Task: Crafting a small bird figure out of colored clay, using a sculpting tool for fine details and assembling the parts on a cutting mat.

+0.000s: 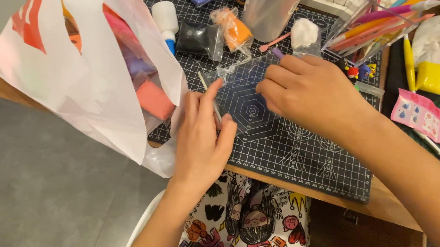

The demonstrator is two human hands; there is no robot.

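- Clear thin plastic bag (243,84) on the dark gridded cutting mat (300,155): light, limp, slippery; best pinched at an edge.
- Left hand (203,138) fingers pinch its near corner.
- Right hand (310,91) fingers grip its far edge.

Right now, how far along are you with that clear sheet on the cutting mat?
Done: supplies are out; clay packets of black and orange lie on the cutting mat. In hand: the left hand and right hand both press on the clear plastic sheet, a thin stick under the left fingers. Left: the packets look sealed, and no shaped clay lies on the sheet.
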